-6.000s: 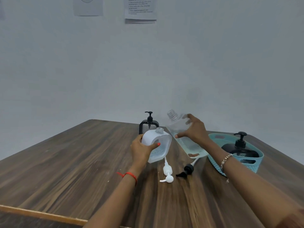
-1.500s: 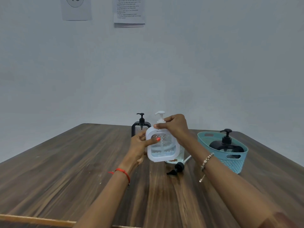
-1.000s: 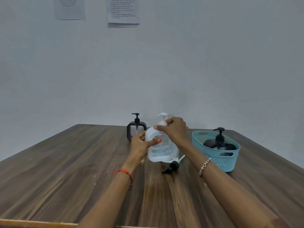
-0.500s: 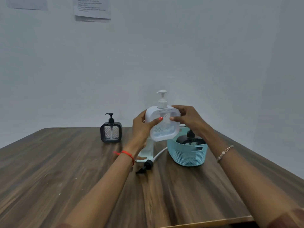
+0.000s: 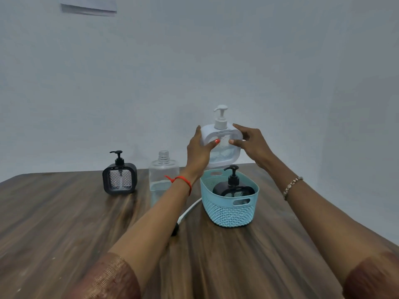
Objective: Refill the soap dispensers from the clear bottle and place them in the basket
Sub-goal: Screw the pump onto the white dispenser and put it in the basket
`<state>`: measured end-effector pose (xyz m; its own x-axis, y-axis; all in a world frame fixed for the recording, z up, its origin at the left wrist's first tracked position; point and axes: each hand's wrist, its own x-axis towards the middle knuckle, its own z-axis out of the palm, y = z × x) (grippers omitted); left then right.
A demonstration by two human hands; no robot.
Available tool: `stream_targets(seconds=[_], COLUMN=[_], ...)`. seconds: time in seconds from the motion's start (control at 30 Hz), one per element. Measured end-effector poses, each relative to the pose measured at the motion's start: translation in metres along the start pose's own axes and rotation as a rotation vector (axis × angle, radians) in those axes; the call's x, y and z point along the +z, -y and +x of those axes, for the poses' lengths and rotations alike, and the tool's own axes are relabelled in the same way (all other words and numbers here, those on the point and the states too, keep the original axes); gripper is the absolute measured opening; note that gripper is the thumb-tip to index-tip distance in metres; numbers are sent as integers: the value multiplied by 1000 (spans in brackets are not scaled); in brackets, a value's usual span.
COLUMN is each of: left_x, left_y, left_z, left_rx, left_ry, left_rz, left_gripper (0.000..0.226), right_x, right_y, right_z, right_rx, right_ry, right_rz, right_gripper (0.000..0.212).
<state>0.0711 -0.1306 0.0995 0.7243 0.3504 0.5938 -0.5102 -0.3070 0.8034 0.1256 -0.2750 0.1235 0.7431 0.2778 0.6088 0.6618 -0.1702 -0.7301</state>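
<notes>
I hold the white soap dispenser (image 5: 222,147) upright in the air, just above the back of the teal basket (image 5: 231,210). My left hand (image 5: 199,151) grips its left side and my right hand (image 5: 251,143) its right side. Its white pump is screwed on top. A black dispenser (image 5: 232,187) sits inside the basket. The clear bottle (image 5: 163,175), uncapped and with a little liquid at the bottom, stands on the table left of the basket. Another black square dispenser (image 5: 119,178) stands further left.
A loose black pump with a white tube (image 5: 183,216) lies on the wooden table (image 5: 64,229) under my left forearm. The table's right edge runs close behind the basket. A grey wall stands behind.
The pump went onto the white dispenser, and both hands lifted it off the table and carried it right, over the basket. My view swung right.
</notes>
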Motion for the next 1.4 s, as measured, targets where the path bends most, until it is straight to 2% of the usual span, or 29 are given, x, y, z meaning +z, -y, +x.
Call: stream_targets(seconds=[0.1, 0.33, 0.53, 0.67, 0.97, 1.13, 1.3, 1.4], left_x=[9, 20, 17, 13, 12, 15, 20, 22], left_y=[11, 38, 51, 56, 63, 59, 62, 68], left_z=[2, -9, -19, -23, -13, -16, -16, -17], left_rx=[15, -104, -147, -166, -145, -123, -126, -136], left_ry=[30, 105, 247, 318, 485, 538, 579, 575], left_rz=[15, 75, 270, 366, 654, 756, 808, 781], left_gripper=[44, 35, 41, 37, 20, 42, 42, 34], right_x=[-3, -4, 1, 3, 2, 2, 2, 3], right_y=[-19, -64, -78, -81, -86, -86, -83, -84], right_z=[5, -3, -20, -27, -24, -28, -30, -30], right_rx=[38, 135, 222, 196, 234, 267, 256, 277], right_ry=[1, 49, 94, 205, 285, 322, 332, 315], right_rz=[40, 23, -115, -337, -506, -542, -569, -560], right_gripper=[53, 39, 32, 16, 20, 29, 32, 32])
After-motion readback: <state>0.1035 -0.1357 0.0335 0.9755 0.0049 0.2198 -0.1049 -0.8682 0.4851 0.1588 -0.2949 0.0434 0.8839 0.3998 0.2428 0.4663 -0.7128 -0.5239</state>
